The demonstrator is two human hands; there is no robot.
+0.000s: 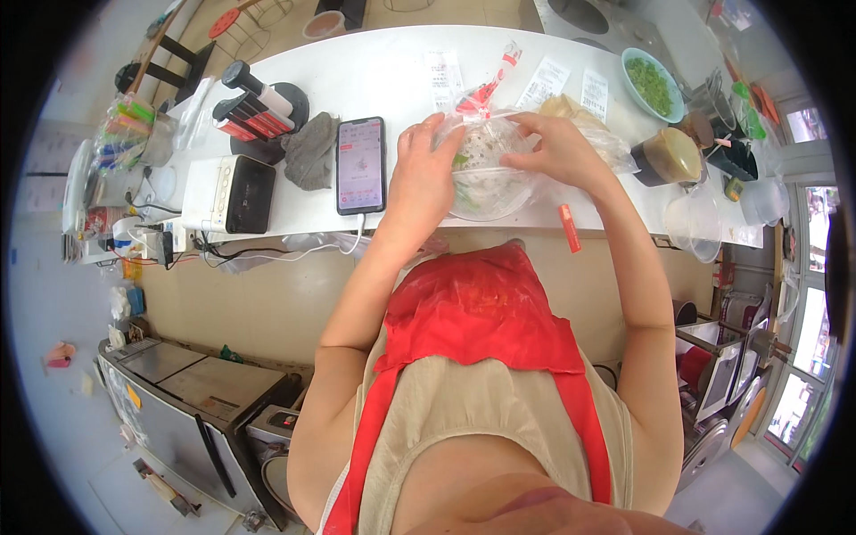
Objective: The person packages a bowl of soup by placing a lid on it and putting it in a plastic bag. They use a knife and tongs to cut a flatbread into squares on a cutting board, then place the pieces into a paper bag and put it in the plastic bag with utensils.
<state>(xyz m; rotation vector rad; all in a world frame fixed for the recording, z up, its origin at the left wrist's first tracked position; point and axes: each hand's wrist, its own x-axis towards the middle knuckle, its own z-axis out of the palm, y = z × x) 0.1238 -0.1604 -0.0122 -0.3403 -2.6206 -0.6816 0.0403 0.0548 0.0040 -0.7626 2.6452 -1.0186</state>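
Note:
A clear plastic bag (491, 190) with a rounded takeaway container inside sits near the front edge of the white table. Green leaves and pale food show through the plastic. My left hand (422, 177) holds the bag's left side, fingers over its upper part. On the opposite side, my right hand (558, 148) grips the bag between thumb and fingers. Just beyond it lies a red-and-white printed packet (491, 83). Another plastic bag (588, 127) with yellowish contents is beside my right hand. A small red packet (569, 229) lies at the table edge.
Left of my hands are a phone (361, 167) on a charging cable, a grey cloth (311, 152) and a small printer (229, 194). Printed slips (441, 80) lie behind. At right stand a bowl of chopped greens (651, 83), a dark-filled jar (665, 157) and clear tubs (693, 222).

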